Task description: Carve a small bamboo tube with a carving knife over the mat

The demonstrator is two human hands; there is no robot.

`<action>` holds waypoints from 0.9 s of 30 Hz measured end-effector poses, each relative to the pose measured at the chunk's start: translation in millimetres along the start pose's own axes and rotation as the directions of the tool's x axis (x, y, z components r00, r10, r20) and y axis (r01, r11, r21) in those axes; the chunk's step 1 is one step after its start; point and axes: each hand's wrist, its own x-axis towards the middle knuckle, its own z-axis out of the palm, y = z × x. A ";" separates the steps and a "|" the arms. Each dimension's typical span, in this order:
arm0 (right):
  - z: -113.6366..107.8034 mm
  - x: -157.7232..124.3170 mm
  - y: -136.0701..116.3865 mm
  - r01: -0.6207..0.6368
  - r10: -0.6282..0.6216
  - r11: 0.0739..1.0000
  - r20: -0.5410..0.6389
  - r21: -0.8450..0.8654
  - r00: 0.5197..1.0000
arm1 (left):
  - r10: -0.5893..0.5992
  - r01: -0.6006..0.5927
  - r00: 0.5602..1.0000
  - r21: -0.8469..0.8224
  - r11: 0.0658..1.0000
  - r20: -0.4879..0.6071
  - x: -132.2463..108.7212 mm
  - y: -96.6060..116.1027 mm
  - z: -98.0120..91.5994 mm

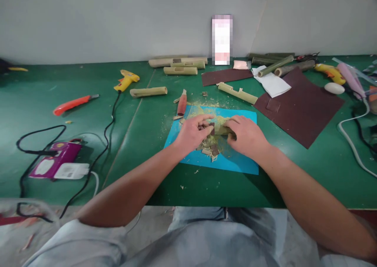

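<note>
Over a blue sheet on the bench, my right hand is wrapped round a short bamboo tube. My left hand pinches a small dark brown piece, which looks like sandpaper, at the tube's left end. Whether that piece touches the tube's inside or only its edge, I cannot tell. Beneath both hands lie pale shavings, dust and small brown scraps. A carving knife with a red-brown wooden handle rests just beyond my left hand.
Beyond the hands lie a notched bamboo tube, another tube and a large dark brown sheet. Leftward are a yellow glue gun, an orange cutter and a purple power strip with loose cords. A phone leans on the wall.
</note>
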 end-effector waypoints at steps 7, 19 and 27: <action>12.5 4.3 -4.0 -0.021 0.023 0.996 -0.021 0.091 1.000 | 0.084 -0.082 0.996 0.080 0.993 -0.034 0.0 -0.5 2.8; 10.7 11.9 3.4 -0.066 0.070 0.980 -0.014 0.188 0.997 | 0.065 -0.062 0.998 0.114 0.991 -0.016 1.0 -3.2 0.4; 7.5 9.0 1.6 -0.041 0.046 0.971 -0.018 0.236 0.999 | 0.083 -0.077 0.996 0.123 0.989 -0.043 1.6 -3.8 5.6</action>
